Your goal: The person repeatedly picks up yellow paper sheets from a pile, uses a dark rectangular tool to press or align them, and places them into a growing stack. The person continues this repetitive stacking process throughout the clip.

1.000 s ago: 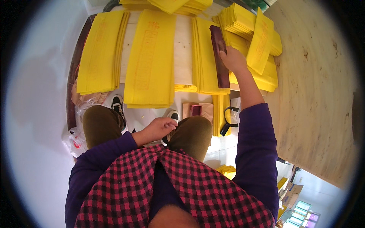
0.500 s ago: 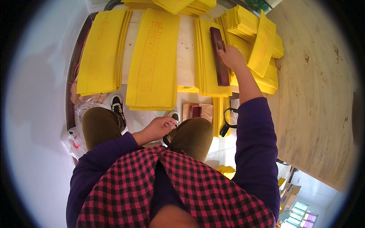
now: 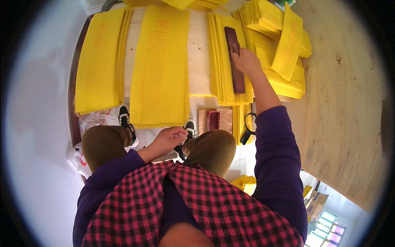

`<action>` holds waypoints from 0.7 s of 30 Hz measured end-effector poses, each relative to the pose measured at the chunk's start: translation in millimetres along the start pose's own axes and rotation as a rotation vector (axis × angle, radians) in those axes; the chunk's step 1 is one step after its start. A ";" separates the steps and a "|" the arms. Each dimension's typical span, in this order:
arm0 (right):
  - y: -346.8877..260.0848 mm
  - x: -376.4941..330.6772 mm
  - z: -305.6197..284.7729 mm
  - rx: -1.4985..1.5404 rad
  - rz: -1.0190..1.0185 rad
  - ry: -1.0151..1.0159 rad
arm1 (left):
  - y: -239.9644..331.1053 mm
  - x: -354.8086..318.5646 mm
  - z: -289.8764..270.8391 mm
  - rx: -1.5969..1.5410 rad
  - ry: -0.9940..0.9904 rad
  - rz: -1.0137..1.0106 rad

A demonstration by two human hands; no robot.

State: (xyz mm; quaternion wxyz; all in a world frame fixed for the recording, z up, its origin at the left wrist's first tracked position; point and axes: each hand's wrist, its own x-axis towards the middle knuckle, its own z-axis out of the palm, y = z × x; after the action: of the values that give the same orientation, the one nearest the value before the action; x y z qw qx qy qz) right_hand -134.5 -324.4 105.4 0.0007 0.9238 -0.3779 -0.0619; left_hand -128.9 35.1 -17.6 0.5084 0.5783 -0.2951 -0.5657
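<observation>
My right hand grips a long dark reddish-brown block, like a hand stamp, by its middle. The block lies lengthwise on a stack of long yellow paper sheets; the underside of the block is hidden. My left hand is held above my lap, fingers curled in, with nothing visible in them. Ahead of it lies another yellow stack, its top sheet bearing a faint red printed column. A third printed yellow stack lies farther left.
More folded yellow sheets are heaped at the far right, a loose printed strip across them. A plywood surface stretches along the right. Below the worktop edge are a small dark red box on brown paper and a black-rimmed loop with a handle.
The view has shifted slightly, so the stacks appear larger and nearer. My right hand keeps its hold on the block over the same stack; my left hand stays curled near my lap.
</observation>
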 end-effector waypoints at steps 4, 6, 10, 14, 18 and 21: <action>3.0 -0.1 6.8 0.058 -0.004 0.026 | -5.3 -0.8 -1.7 -0.017 -0.009 -0.010; 2.6 -0.7 8.6 0.054 0.010 0.025 | -9.3 -2.1 -1.2 -0.018 -0.002 -0.022; -0.2 -1.0 5.0 0.012 0.041 -0.003 | -12.5 -6.1 3.8 -0.031 0.015 0.045; -0.7 -5.3 -3.5 0.027 0.042 0.016 | -6.8 -11.5 7.0 0.056 0.008 0.109; 8.7 -10.9 -28.5 0.056 0.017 0.022 | -2.2 -20.8 3.0 0.180 -0.040 0.086; 18.0 -27.7 -53.1 0.108 0.027 0.083 | -5.8 -25.8 7.4 0.138 0.009 0.130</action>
State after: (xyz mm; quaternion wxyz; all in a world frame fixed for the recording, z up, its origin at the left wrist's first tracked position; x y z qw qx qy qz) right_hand -160.4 -320.3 162.1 -0.0325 0.9190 -0.3929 -0.0033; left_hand -142.1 58.7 -12.7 0.5042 0.5941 -0.3681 -0.5073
